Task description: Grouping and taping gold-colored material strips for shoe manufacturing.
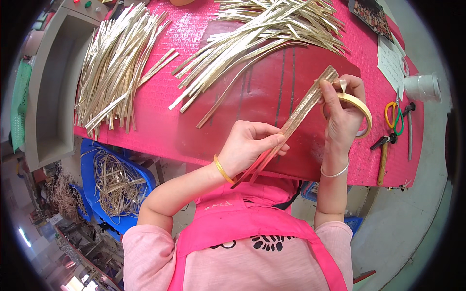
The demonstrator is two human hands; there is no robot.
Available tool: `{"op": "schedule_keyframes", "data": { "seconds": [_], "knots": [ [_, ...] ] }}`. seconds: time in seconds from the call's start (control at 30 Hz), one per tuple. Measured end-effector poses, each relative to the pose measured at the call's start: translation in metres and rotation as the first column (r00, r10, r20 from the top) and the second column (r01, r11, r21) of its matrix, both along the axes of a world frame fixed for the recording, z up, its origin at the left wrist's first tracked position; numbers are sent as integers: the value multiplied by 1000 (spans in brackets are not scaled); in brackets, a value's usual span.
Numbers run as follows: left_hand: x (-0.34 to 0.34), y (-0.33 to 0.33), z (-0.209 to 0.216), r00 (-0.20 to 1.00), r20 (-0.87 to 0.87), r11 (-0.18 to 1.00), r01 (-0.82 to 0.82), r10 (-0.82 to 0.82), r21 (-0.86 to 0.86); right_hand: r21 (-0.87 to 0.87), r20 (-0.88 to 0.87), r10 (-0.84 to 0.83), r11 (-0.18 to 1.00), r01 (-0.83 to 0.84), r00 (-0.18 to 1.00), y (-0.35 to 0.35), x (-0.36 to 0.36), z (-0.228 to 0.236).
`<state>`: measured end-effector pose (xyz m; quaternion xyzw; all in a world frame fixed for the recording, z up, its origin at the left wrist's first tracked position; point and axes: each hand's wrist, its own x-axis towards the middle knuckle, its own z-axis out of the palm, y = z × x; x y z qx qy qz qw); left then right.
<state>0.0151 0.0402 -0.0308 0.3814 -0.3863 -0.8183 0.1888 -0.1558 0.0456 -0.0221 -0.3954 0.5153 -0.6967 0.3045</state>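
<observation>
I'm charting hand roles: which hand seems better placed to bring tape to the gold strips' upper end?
Probably the right hand: it carries the tape roll and grips the gold strips near their upper end. The left hand pinches them lower down, away from the roll.

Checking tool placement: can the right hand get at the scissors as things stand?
Probably yes, once freed: the scissors lie right of the right hand, nothing visibly blocking them, but it's holding the gold strips and tape roll.
</observation>
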Motion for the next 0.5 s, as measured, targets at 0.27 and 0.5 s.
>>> {"op": "schedule_keyframes", "data": {
  "seconds": [0.27,0.5],
  "knots": [
    [-5,-5,-3,990,-90,994,-106,109,32,169,-363,177,978,-122,915,46,4,-8],
    [-5,-9,9,978,-205,996,-27,44,88,237,-119,304,933,-271,945,42,18,-7]
  ]
}}
